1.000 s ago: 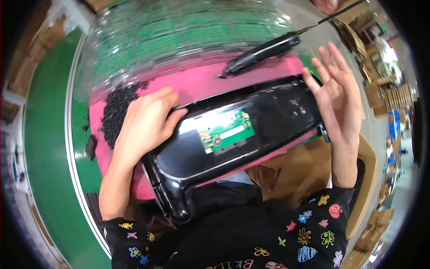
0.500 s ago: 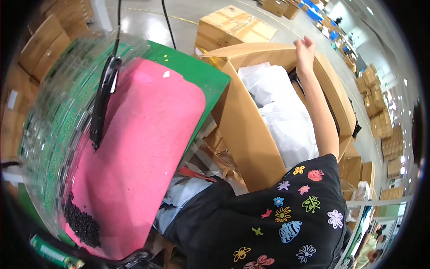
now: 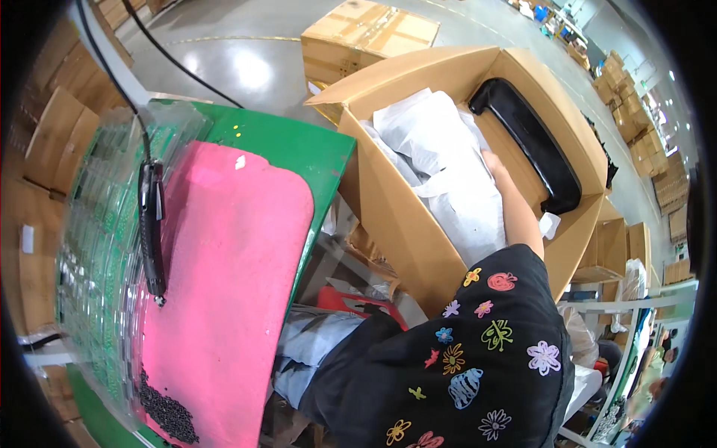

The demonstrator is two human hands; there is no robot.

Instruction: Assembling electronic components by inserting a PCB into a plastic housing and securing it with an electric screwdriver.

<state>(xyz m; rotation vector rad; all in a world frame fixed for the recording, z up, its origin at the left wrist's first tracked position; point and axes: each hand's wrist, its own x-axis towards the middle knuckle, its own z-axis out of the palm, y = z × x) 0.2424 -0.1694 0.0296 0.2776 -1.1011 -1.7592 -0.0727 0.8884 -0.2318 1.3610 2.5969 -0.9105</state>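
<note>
My right hand [image 3: 496, 170] reaches down into a large open cardboard box [image 3: 407, 224]. It lies against the right side of a white-wrapped bundle [image 3: 448, 157], with most of its fingers hidden behind the wrapping. Whether they grip the wrapping cannot be made out. Beside the bundle, along the box's right wall, lies a long, glossy black curved part [image 3: 526, 145] with bent ends. My left hand is out of view.
To the left is a green table [image 3: 299, 142] with a pink mat [image 3: 231, 246], stacked clear trays [image 3: 104, 246], a corded black electric screwdriver [image 3: 151, 231] and small black screws [image 3: 168, 411]. A closed carton [image 3: 366, 33] stands beyond the open box.
My right hand has come down from the box's far rim to the side of the white bundle. The black curved part, mostly hidden behind my arm before, now shows in full. The view has shifted.
</note>
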